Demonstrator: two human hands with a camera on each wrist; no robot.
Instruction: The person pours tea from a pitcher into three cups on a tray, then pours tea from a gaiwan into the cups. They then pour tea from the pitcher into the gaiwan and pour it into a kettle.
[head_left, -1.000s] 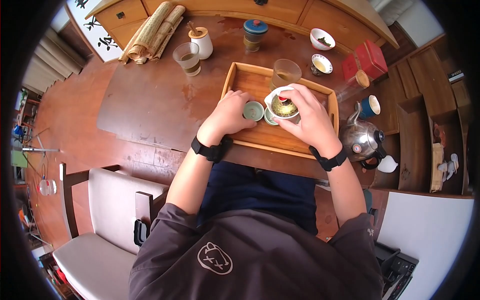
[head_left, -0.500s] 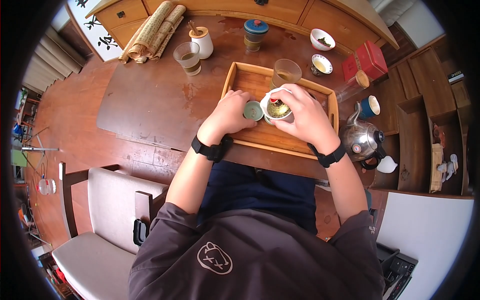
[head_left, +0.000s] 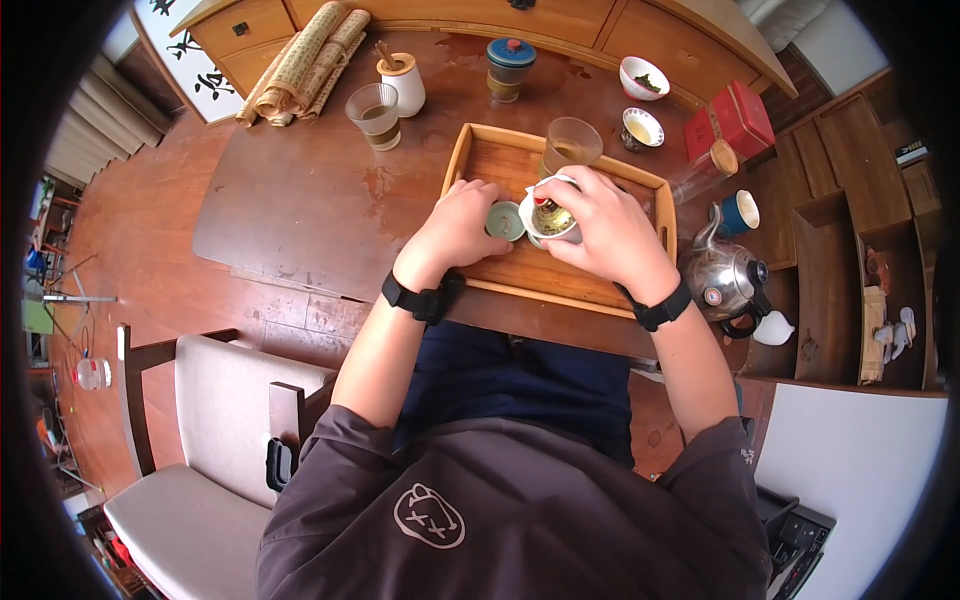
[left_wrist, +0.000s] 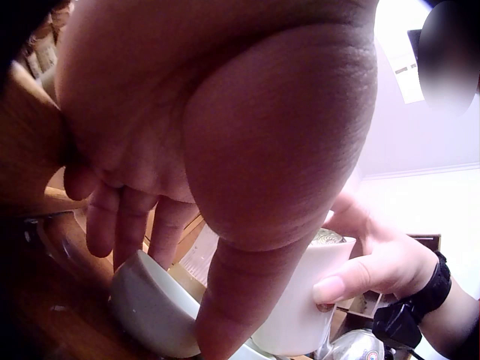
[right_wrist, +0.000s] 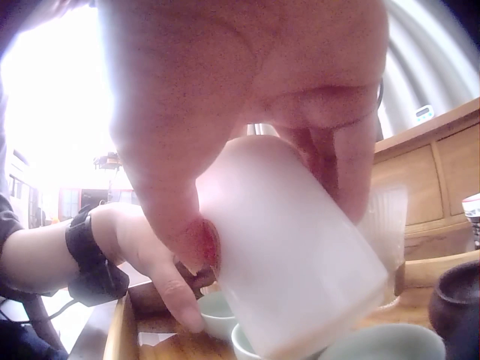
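A pale green cup (head_left: pixel 506 222) stands near the left side of the wooden tray (head_left: pixel 555 289), with the thumb and fingertips of my left hand (head_left: pixel 455 228) around it. My right hand (head_left: pixel 618 228) grips a white vessel (head_left: pixel 562 230) with a glass-like lid and red knob, tilted toward the left cup. In the right wrist view the vessel (right_wrist: pixel 292 247) leans low above another green cup (right_wrist: pixel 243 345), beside a third (right_wrist: pixel 390 346). The left wrist view has the left thumb (left_wrist: pixel 236 300) against the held cup (left_wrist: pixel 150 307). No liquid stream can be made out.
A clear glass (head_left: pixel 572 150) stands at the tray's back. Right of the tray is a steel kettle (head_left: pixel 722 280), with a red box (head_left: pixel 735 122) behind. Farther back are two small bowls, a lidded blue-topped cup (head_left: pixel 510 70), another glass (head_left: pixel 376 118) and rolled scrolls (head_left: pixel 310 65).
My right hand has shifted slightly left and tipped the white vessel further over toward the left cup. My left hand has stayed at its cup.
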